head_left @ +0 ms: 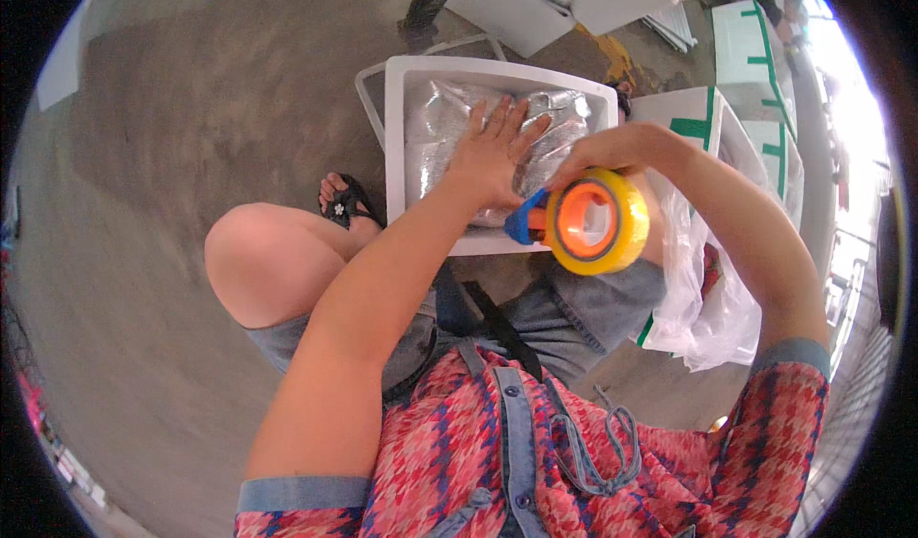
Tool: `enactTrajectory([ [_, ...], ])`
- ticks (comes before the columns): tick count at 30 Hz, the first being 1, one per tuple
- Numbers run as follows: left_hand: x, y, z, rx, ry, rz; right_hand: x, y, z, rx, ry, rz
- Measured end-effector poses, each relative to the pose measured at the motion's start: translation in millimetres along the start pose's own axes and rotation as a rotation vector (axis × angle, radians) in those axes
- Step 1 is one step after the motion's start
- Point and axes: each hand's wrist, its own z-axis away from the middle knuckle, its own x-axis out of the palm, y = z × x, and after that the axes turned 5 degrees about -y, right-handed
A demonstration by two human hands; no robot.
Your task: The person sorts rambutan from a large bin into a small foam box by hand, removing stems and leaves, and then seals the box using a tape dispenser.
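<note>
A white foam box (396, 146) sits in front of my knees, its top open. Crinkled silver foil wrapping (440, 117) fills the inside. My left hand (490, 160) lies spread on the foil, fingers pointing away from me. Over the box's near right corner, my right hand (602, 151) is closed on a tape dispenser (528, 220) with a blue end and an orange hub. A thick roll of yellow tape (626, 237) is mounted on it. The right fingertips are partly hidden behind the dispenser and come close to my left wrist.
Foam boxes with green tape (746, 50) stand along the right. Clear plastic bags (712, 318) hang beside my right knee. White panels (512, 7) lie at the far side. A pale frame (368, 93) shows behind the box. Grey concrete floor (191, 117) stretches to the left.
</note>
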Motion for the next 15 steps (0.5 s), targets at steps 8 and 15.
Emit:
enactTrajectory([
  [8, 11, 5, 0, -0.071, 0.079, -0.097, -15, 4, -9, -0.009, 0.072, -0.098],
  [15, 19, -2, -1, -0.044, 0.190, -0.001, -28, -7, -5, -0.002, -0.058, -0.061],
])
